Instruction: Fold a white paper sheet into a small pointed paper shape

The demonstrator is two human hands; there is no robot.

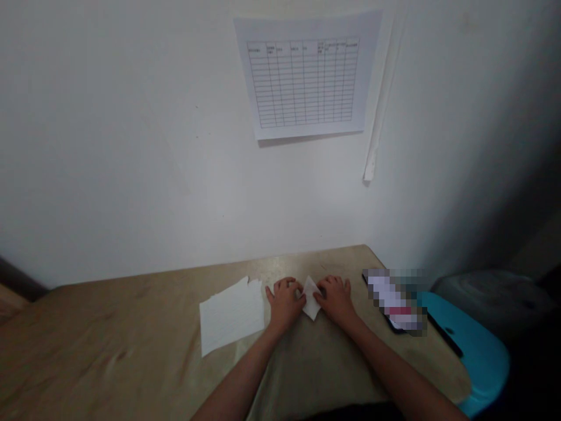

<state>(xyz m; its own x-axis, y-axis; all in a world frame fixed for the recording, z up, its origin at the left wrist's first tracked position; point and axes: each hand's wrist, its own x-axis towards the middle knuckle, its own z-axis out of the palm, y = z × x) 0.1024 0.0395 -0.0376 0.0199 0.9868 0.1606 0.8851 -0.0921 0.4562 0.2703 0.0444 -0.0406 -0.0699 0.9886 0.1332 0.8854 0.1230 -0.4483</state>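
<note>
Folded white paper (311, 299), roughly diamond-shaped, lies on the table (144, 333), its points toward twelve and six o'clock. The left hand (286, 297) touches its nine o'clock side, the right hand (335, 296) its three o'clock side. Both have fingers bent and partly spread, thumbs at the paper; whether they pinch it cannot be told. At nine o'clock, just beside the left hand, lie loose white sheets (232, 316) with uneven top edges; a wide stretch of tabletop continues past them. At three o'clock, a gap separates the right hand from a blurred phone (394, 304) near the table's right edge. The far edge runs along the wall (175, 175).
</note>
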